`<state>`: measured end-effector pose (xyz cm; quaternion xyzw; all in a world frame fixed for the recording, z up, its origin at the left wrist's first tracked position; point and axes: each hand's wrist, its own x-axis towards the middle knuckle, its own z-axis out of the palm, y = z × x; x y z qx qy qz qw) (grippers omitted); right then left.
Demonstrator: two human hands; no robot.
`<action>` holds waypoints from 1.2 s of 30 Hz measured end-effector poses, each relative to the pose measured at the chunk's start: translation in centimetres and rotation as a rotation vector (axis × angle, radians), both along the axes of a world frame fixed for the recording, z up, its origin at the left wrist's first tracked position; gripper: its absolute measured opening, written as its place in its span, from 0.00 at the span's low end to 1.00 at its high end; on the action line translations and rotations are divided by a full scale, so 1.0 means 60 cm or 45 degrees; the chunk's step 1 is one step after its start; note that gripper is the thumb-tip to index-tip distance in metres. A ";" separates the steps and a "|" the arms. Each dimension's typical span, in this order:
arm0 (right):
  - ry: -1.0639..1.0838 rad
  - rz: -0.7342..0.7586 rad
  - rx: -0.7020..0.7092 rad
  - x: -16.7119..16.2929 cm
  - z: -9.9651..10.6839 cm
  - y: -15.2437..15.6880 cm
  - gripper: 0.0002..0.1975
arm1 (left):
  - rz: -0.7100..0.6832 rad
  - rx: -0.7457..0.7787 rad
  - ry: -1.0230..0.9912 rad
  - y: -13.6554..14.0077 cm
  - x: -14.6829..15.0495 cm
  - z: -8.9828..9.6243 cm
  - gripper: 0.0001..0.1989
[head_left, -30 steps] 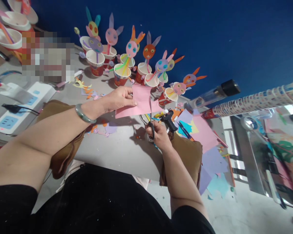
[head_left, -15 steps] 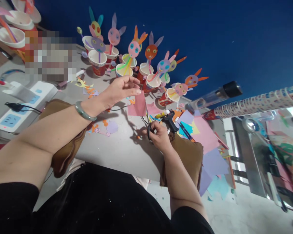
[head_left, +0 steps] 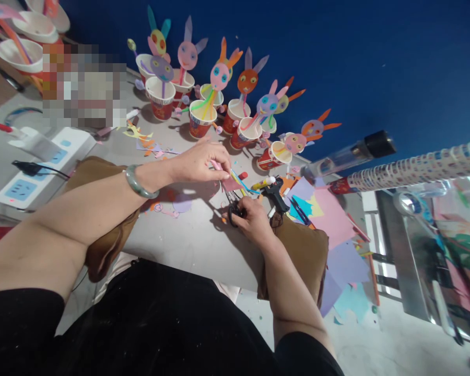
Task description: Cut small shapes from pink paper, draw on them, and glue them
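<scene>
My left hand (head_left: 207, 163), with a bangle at its wrist, pinches a piece of pink paper (head_left: 231, 184) above the table. Black-handled scissors (head_left: 232, 213) are held in my right hand (head_left: 254, 219), fingers wrapped around the handle. The scissor blades point up toward the pink paper; whether they touch it I cannot tell. Just right of the paper lie a yellow marker (head_left: 263, 183) and a black glue gun (head_left: 276, 194). Below my left hand, cut shapes, including a purple paper piece (head_left: 182, 202), lie on the table.
Several paper cups with paper rabbit heads (head_left: 202, 117) stand along the blue wall. A white power strip (head_left: 31, 177) is at the left. To the right are pink sheets (head_left: 332, 214), a dark pen-like tool (head_left: 300, 210) and a long stack of cups (head_left: 407, 169). Brown cushions (head_left: 297, 256) flank the table edge.
The pink paper has turned and now shows less of its face. My left hand has come down slightly, nearer the scissors. The scissors remain in my right hand.
</scene>
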<state>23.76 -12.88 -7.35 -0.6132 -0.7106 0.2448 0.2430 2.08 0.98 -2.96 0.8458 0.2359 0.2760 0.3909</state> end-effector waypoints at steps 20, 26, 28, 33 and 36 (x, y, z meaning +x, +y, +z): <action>0.349 -0.467 0.173 0.023 0.015 0.000 0.16 | 0.441 -0.777 -0.247 -0.007 0.013 0.020 0.09; 0.813 -0.419 0.158 0.006 0.010 -0.002 0.15 | 0.082 -0.982 -0.173 -0.035 0.028 0.010 0.07; 0.810 -0.411 0.205 0.000 0.010 -0.002 0.14 | -0.012 -0.963 -0.148 -0.040 0.031 0.005 0.07; 0.772 -0.376 0.201 -0.014 0.011 -0.006 0.12 | -0.121 -0.976 -0.116 -0.047 0.038 -0.003 0.08; 0.815 -0.392 0.213 -0.020 0.009 -0.010 0.14 | -0.176 -0.981 -0.107 -0.052 0.042 -0.007 0.07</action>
